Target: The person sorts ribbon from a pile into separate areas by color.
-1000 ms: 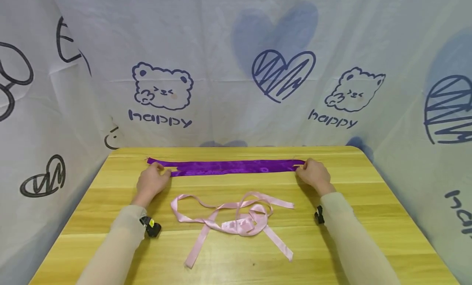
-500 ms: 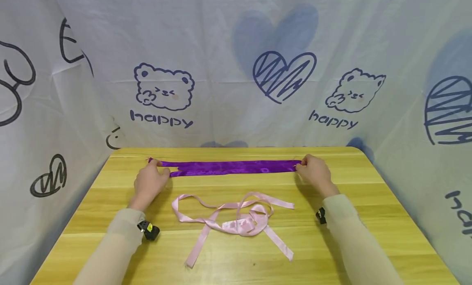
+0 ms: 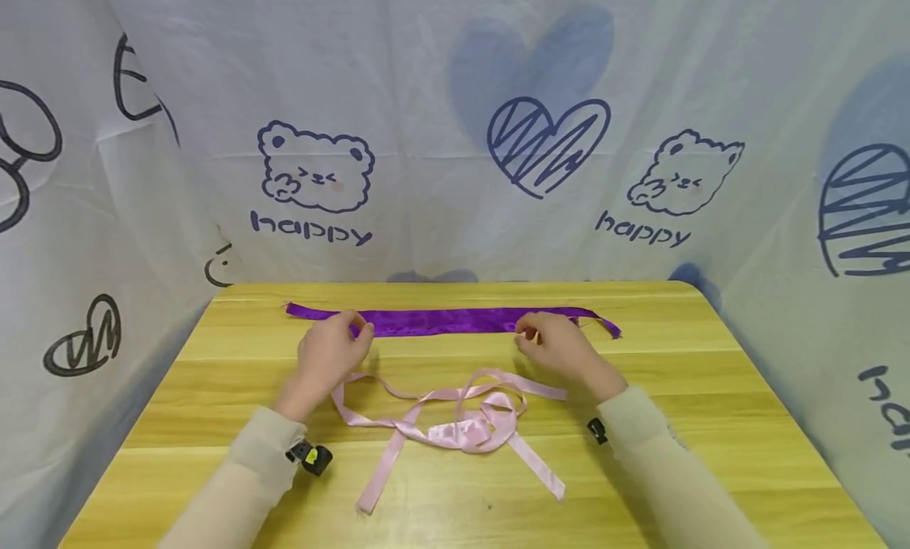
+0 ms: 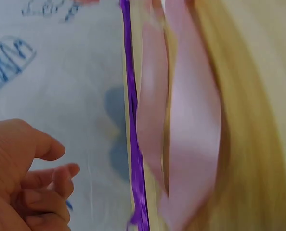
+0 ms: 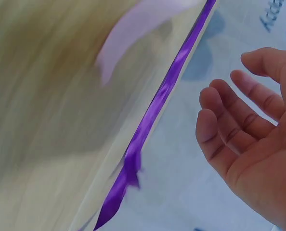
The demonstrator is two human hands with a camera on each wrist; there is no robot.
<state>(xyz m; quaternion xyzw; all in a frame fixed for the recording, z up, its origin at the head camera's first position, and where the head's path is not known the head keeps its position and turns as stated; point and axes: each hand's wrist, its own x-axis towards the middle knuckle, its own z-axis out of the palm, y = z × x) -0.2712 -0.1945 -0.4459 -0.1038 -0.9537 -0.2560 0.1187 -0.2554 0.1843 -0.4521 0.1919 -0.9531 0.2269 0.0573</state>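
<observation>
Currently L hand (image 3: pixel 332 349) & R hand (image 3: pixel 559 345) both empty, fingers loosely bent. Purple ribbon (image 3: pixel 441 321) lies just fwd of them nr the counter's (image 3: pixel 206 359) far edge, long axis L-R, neither clearly nearer. Tangled pink ribbon (image 3: pixel 462 434) sits on their near side, approx centred.

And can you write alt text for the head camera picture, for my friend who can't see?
A person's left hand and right hand, both empty, are close to purple satin ribbon stretched along the far side of a wood-grain table. Pink satin ribbon lies looped nearer, and white cloth printed with bears and hearts hangs behind.
</observation>
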